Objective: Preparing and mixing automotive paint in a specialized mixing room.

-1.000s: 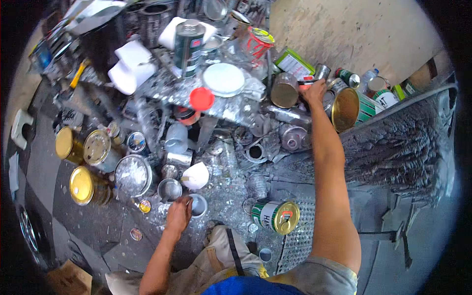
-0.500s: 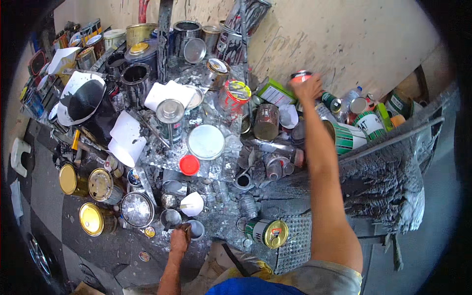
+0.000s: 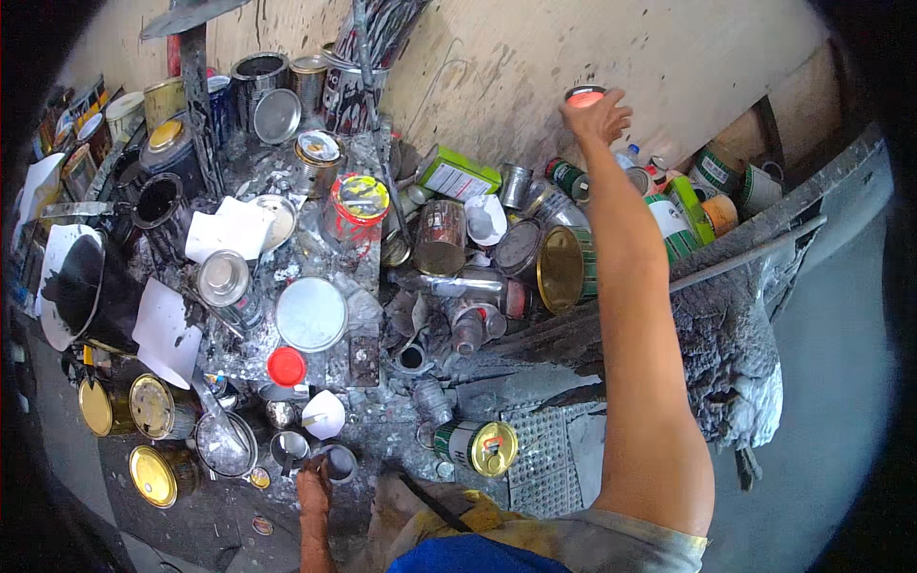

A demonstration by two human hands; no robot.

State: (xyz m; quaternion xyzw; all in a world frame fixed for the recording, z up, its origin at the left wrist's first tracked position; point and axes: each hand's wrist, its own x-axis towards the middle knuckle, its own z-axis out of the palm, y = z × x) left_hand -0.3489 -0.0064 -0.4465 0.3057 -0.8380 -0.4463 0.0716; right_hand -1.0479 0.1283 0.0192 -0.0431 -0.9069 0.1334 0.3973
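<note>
My right arm is stretched far out to the back right. In that right hand (image 3: 598, 118) is a small can (image 3: 585, 96) with a dark top and an orange-red side, raised in front of the stained board. My left hand (image 3: 313, 485) is low at the front, its fingers closed. It sits between a small metal cup (image 3: 289, 447) and a grey cup (image 3: 338, 464); what its fingers grip is hidden. Close to it stand a white cup (image 3: 323, 414) and a green-and-white can with a gold lid (image 3: 495, 449).
Discarded cans and a green rectangular tin (image 3: 457, 176) are heaped below my right hand, behind a crusted wooden edge (image 3: 755, 229). A paint-covered table (image 3: 358, 358) bears a round white lid (image 3: 312, 315), a red lid (image 3: 286, 366) and a red tub (image 3: 358, 205). Gold-lidded cans (image 3: 153, 476) stand left.
The view has shifted right, so most things appear further left. My right hand has moved the orange-red can outward, farther over the heap. My left hand stays by the cups.
</note>
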